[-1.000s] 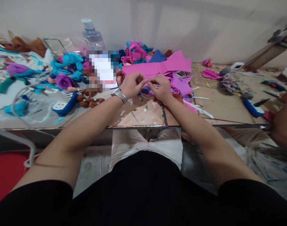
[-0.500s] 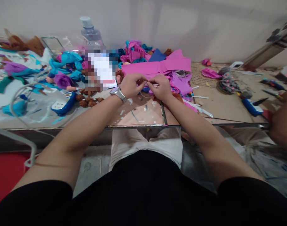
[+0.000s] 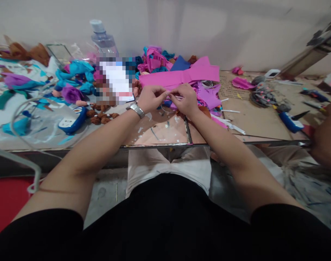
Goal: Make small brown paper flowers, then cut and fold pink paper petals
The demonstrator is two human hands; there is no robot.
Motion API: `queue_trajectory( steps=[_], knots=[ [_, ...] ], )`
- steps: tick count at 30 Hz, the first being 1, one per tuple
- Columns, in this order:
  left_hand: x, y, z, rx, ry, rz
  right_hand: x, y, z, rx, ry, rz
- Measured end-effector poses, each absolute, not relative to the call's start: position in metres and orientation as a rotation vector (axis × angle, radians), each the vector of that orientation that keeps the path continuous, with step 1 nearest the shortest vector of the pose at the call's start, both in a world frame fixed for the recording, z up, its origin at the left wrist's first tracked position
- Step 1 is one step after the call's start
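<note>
My left hand (image 3: 149,98), with a metal watch on its wrist, and my right hand (image 3: 184,98) meet fingertip to fingertip over the middle of the worktable (image 3: 258,119). Both pinch a small thin piece between them, too small to name; a thin wire loop (image 3: 165,108) hangs below the fingers. Just behind the hands lies a long strip of pink foam sheet (image 3: 181,77). Purple scraps (image 3: 209,96) lie to the right of my right hand.
Blue, purple and brown fabric flowers (image 3: 73,93) crowd the table's left. A water bottle (image 3: 101,38) stands at the back wall. A blue power strip (image 3: 70,122) and white cable lie front left. A blue glue gun (image 3: 289,122) and another person's arm (image 3: 327,145) are at the right.
The hands have stayed together in the same spot, with only small finger movements. The view has shifted slightly.
</note>
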State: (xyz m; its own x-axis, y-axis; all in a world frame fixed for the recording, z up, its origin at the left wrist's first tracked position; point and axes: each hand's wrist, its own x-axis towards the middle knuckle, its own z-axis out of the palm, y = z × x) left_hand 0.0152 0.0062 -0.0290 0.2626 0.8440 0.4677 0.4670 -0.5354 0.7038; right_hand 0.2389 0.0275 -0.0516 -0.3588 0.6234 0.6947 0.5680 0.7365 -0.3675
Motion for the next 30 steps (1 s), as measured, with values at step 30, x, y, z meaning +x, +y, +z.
queue_trajectory(
  steps=[30],
  knots=[
    [0.002,0.047,-0.021,1.156,1.157,1.723,0.295,0.022,0.01,-1.139,-2.677,0.551]
  ],
)
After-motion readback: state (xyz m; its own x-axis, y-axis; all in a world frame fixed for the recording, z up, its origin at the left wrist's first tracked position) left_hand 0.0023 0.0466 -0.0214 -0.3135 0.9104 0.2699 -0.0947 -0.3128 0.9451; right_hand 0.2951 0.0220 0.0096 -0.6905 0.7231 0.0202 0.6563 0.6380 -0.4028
